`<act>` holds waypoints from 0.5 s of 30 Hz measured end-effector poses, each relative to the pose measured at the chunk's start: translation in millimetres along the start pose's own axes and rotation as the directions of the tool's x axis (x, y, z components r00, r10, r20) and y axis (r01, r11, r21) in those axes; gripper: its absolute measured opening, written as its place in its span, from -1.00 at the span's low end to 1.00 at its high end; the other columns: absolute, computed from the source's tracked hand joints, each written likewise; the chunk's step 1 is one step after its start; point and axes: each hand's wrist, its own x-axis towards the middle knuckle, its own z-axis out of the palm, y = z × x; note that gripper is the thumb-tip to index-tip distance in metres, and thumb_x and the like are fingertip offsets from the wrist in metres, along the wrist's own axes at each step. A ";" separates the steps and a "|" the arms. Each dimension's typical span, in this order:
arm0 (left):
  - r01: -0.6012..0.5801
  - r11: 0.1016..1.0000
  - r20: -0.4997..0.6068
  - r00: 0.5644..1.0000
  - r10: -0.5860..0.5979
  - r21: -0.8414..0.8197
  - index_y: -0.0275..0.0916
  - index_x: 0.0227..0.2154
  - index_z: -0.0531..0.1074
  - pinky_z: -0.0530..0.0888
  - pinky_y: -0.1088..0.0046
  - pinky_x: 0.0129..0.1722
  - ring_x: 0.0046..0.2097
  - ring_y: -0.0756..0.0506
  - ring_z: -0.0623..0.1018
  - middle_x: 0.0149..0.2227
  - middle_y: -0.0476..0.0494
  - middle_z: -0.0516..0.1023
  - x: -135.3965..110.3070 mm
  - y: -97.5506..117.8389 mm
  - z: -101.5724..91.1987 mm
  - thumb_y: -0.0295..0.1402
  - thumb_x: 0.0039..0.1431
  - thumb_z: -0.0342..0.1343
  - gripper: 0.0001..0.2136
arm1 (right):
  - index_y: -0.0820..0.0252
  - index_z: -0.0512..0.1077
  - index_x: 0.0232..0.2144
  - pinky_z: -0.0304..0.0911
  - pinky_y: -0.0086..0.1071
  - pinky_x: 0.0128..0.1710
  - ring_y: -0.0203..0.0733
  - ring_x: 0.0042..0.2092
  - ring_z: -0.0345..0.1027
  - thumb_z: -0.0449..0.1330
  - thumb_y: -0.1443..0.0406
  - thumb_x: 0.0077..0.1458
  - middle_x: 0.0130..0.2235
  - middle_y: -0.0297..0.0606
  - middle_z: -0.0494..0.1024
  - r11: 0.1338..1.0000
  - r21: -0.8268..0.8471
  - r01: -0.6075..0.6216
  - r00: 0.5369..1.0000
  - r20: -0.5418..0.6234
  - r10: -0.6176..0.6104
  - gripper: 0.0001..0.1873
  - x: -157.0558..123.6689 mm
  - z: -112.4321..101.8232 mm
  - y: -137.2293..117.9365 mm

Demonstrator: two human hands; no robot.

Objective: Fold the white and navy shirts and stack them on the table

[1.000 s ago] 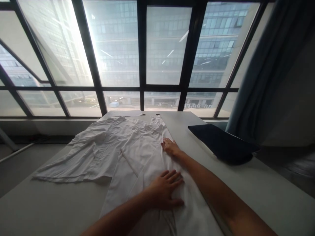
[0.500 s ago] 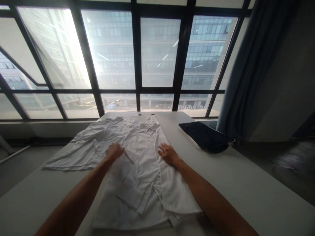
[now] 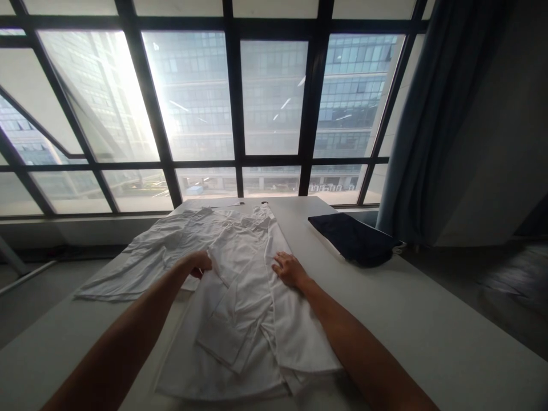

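A white shirt [image 3: 244, 251] lies spread on the table, wrinkled along its middle, with the hem toward me. One sleeve [image 3: 222, 339] is folded down over its front. My left hand [image 3: 200, 263] is closed on the shirt's left edge, its fingers partly hidden beneath the cloth, which is slightly raised there. Resting on the right part of the shirt is my right hand [image 3: 287, 268], palm down with the fingers spread. Another stretch of white cloth [image 3: 148, 257] extends to the left of the shirt; I cannot tell whether it is a separate garment.
The white table [image 3: 432, 319] reaches toward the large windows [image 3: 274, 97]. A dark navy folded cloth [image 3: 355, 237] lies on its right side. Beyond that hangs a blue-grey curtain [image 3: 411, 142]. A small dark round thing [image 3: 264, 202] sits at the table's far end.
My left hand has turned and its fingers have gone under the shirt's left edge, lifting it a little. My right hand stays almost in place. The camera has tilted slightly upward.
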 end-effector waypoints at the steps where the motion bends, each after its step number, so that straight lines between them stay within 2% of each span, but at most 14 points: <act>1: -0.017 1.000 0.006 1.000 0.017 0.010 -0.39 -0.30 0.48 0.53 0.35 -0.46 -0.47 -0.19 0.59 -0.59 -0.10 0.50 -1.7 9.6 -0.5 -0.52 0.00 0.24 -0.84 | 0.22 0.36 0.19 -0.16 -0.24 0.33 -0.11 0.34 0.04 0.01 0.11 0.28 0.31 -0.10 0.25 1.000 0.001 0.002 1.000 0.000 -0.002 -0.47 0.2 0.0 0.3; 4: -0.072 0.997 0.033 0.997 0.071 0.034 -0.38 -0.24 0.48 0.53 0.39 -0.43 -0.45 -0.15 0.60 -0.51 -0.14 0.55 -6.7 45.2 7.8 -0.53 0.05 0.16 -0.82 | 0.22 0.36 0.19 -0.16 -0.24 0.33 -0.12 0.34 0.04 0.01 0.10 0.27 0.30 -0.10 0.26 1.000 0.002 0.008 1.000 -0.005 -0.008 -0.47 1.0 0.5 1.4; 8: -0.171 0.984 0.052 0.984 0.169 0.041 -0.39 -0.27 0.51 0.50 0.46 -0.44 -0.43 -0.13 0.60 -0.48 -0.22 0.58 -13.7 88.5 38.5 -0.46 0.04 0.15 -0.83 | 0.18 0.37 0.18 -0.16 -0.19 0.33 -0.10 0.34 0.03 0.00 0.10 0.28 0.31 -0.09 0.26 1.000 0.000 0.016 1.000 -0.003 -0.016 -0.48 1.7 1.1 2.1; 11: -0.214 0.975 0.040 0.976 0.212 0.059 -0.44 -0.28 0.52 0.46 0.50 -0.44 -0.40 -0.14 0.60 -0.48 -0.28 0.59 -17.5 105.2 62.3 -0.43 0.01 0.17 -0.79 | 0.19 0.37 0.18 -0.16 -0.18 0.33 -0.09 0.34 0.03 0.00 0.10 0.28 0.30 -0.08 0.25 1.000 0.001 0.012 1.000 -0.005 -0.012 -0.48 1.5 0.5 1.5; 15: -0.248 0.967 -0.010 0.968 0.249 0.062 -0.45 -0.26 0.53 0.44 0.53 -0.41 -0.34 -0.15 0.62 -0.44 -0.32 0.61 -17.2 111.5 83.2 -0.43 0.05 0.14 -0.79 | 0.21 0.38 0.17 -0.14 -0.20 0.33 -0.09 0.34 0.04 0.01 0.11 0.28 0.30 -0.08 0.27 1.000 -0.003 0.020 1.000 -0.013 -0.020 -0.48 0.9 -1.2 0.2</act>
